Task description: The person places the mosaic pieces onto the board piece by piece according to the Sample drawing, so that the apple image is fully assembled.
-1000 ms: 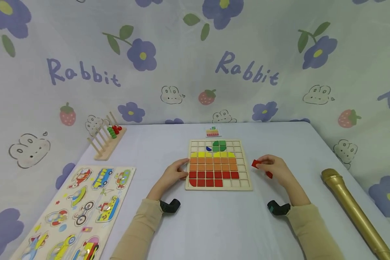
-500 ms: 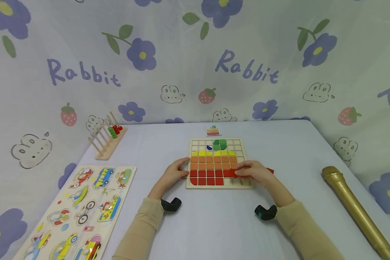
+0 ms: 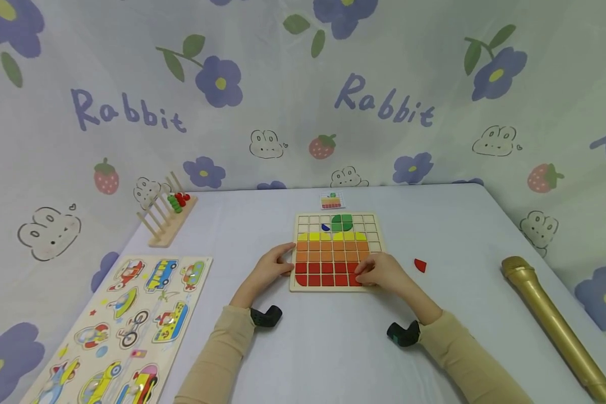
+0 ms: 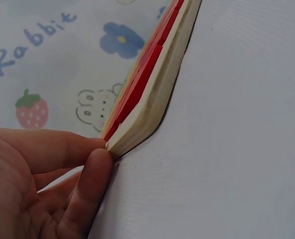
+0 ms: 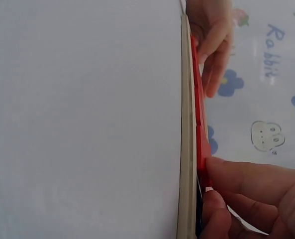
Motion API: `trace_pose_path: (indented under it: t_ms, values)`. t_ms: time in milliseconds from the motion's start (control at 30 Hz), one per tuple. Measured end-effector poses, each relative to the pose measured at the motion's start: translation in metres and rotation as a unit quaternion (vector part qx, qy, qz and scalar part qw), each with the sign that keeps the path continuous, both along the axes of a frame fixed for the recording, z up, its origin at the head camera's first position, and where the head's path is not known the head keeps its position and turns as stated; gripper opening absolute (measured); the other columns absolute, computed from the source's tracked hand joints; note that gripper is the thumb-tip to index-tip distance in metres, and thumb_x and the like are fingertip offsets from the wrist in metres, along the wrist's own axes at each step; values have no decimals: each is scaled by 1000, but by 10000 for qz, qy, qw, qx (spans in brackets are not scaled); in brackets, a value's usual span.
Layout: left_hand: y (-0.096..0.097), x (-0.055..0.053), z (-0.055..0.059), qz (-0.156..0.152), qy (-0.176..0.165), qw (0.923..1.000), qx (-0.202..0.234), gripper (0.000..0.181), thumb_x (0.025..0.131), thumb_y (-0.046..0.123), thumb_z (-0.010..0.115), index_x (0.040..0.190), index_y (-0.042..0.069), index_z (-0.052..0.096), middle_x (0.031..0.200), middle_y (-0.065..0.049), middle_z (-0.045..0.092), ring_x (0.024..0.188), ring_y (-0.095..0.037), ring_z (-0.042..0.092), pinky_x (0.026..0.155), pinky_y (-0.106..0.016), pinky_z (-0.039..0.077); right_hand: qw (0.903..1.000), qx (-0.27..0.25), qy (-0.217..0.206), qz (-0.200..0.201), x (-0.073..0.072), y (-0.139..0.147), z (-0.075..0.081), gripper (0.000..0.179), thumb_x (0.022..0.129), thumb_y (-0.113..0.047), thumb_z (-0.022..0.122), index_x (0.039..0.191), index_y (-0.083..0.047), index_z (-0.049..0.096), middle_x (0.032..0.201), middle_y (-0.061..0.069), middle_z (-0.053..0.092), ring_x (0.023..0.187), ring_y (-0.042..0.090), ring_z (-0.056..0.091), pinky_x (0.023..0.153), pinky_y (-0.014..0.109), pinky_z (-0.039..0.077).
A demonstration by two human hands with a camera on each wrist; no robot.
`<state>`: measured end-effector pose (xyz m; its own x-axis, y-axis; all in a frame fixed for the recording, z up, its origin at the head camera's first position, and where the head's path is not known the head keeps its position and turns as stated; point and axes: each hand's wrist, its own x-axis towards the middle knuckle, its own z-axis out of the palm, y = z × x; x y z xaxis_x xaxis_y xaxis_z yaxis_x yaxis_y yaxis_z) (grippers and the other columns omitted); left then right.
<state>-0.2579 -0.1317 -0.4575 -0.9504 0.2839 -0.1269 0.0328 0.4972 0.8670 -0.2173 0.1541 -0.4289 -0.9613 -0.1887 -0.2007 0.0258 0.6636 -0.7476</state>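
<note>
A wooden grid board (image 3: 337, 289) lies on the table, bearing green, yellow, orange and red tiles and a small blue piece (image 3: 325, 227). My left hand (image 3: 269, 272) rests against the board's left edge, thumb and index finger touching it. In the left wrist view, the thumb (image 4: 90, 191) meets the rim near a corner. My right hand (image 3: 384, 272) pinches a red square tile (image 5: 203, 159) at the bottom row, partly hidden by the fingertips. A red rounded-corner tile (image 3: 420, 265) lies loose on the cloth, right of the board. Behind the board sits a small pattern card (image 3: 331, 201).
At the left lies a vehicle peg puzzle (image 3: 131, 314). Beyond it stands a wooden peg rack (image 3: 169, 224) with green and red beads. A gold microphone (image 3: 550, 320) lies along the right side. A patterned curtain (image 3: 293, 101) hangs behind the white table.
My right hand has moved left from beside the board, bringing a red tile to the bottom row. The other red tile stays on the table. My left hand keeps its place.
</note>
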Motion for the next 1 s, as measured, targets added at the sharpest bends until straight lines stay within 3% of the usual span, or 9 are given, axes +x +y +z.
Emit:
trace_pose_path:
  t_ms: [300, 433, 667, 833, 1000]
  values:
    - [3, -1, 0, -35, -34, 9999, 100, 57, 84, 8, 63, 138, 10, 45, 76, -8, 55, 66, -13, 57, 64, -25, 45, 9993, 248, 261, 42, 0, 2, -1, 6, 77, -9, 72, 75, -7, 67, 70, 1, 58, 66, 14, 49, 58, 26, 40]
    - [3, 0, 1, -3, -27, 10000, 5, 56, 84, 8, 62, 138, 10, 45, 76, -8, 56, 66, -13, 56, 64, -26, 45, 9995, 103, 284, -9, -2, 10, 3, 8, 79, -13, 71, 81, -8, 65, 74, 2, 57, 69, 17, 50, 58, 27, 41]
    - [0, -2, 0, 52, -40, 10000, -72, 55, 85, 10, 62, 137, 12, 45, 77, -7, 55, 67, -14, 55, 63, -25, 44, 9951, -52, 601, -778, -4, 73, 23, 24, 85, -17, 64, 103, -1, 63, 92, 11, 60, 79, 20, 53, 61, 30, 44]
    - [-1, -2, 0, 50, -37, 10000, -68, 56, 85, 8, 62, 138, 10, 44, 77, -8, 55, 66, -14, 56, 63, -25, 44, 9925, -443, 315, -1095, 0, 111, 28, 37, 92, -23, 55, 116, 6, 56, 102, 16, 58, 85, 22, 52, 69, 31, 46]
    - [0, -1, -2, 20, -78, 10000, -17, 56, 86, 8, 62, 139, 12, 43, 81, -8, 57, 68, -13, 56, 63, -26, 45, 9930, -260, 43, -1151, 5, 126, 24, 38, 93, -19, 52, 120, 7, 53, 105, 19, 57, 87, 25, 51, 68, 30, 45]
